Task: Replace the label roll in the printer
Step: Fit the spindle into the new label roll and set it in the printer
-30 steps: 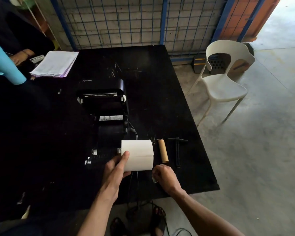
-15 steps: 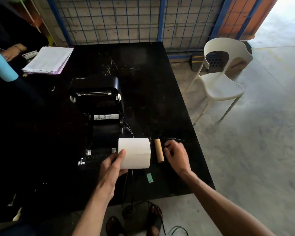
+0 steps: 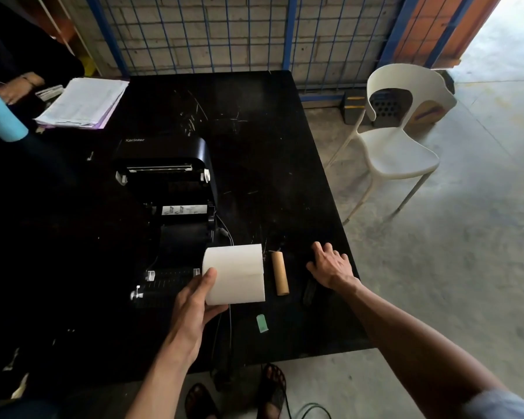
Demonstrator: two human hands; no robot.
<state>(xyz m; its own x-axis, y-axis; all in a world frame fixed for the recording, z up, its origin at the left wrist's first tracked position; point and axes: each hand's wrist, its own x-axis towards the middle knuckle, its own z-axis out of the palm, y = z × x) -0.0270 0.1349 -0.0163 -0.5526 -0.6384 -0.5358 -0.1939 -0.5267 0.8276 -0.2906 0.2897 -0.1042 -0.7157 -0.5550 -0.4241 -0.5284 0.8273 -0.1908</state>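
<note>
Black and scratched, the worktop (image 3: 254, 146) carries the printer (image 3: 167, 176) with its lid thrown back. I see the label roll (image 3: 235, 273), a plain white cylinder lying on its side just right of the printer's open bay. My left grip (image 3: 194, 309) clasps its near-left end, thumb on the flat face. Right of it lies a brown cardboard core (image 3: 279, 273); my right grip (image 3: 330, 267) rests flat, released, fingers spread.

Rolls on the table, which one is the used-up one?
The thin brown cardboard core, bare of labels, lying untouched between the hands. The other is a fat white label roll, held by the left hand.
</note>
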